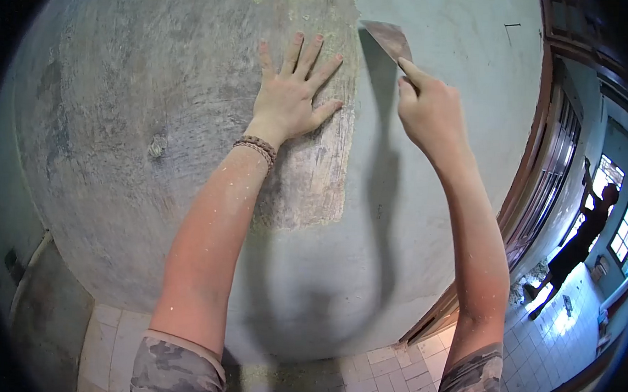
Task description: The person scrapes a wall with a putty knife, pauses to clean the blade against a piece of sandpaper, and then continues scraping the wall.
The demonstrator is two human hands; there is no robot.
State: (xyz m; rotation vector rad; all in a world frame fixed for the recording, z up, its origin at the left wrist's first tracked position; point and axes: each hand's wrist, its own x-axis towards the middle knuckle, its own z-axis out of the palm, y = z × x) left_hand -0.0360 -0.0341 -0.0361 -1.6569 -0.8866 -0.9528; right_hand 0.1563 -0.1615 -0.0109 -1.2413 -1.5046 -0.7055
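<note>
My left hand [288,99] lies flat on the wall with its fingers spread, over a rough grey patch [157,81] where the paint is off. A braided bracelet [258,148] circles that wrist, and pale flecks dot the forearm. In my right hand [432,110] is a scraper [390,38], its handle wrapped by my fingers. The wide metal blade points up and left, close to the edge between the bare patch and the pale green paint [464,33]. A dark shadow of the arm and tool falls on the paint below.
A nail [512,25] sticks out of the wall at upper right. Beyond it stand a brown door frame [533,143] and a barred opening. Through the doorway, a person [587,235] reaches up near a bright window. Tiles [397,374] cover the floor below.
</note>
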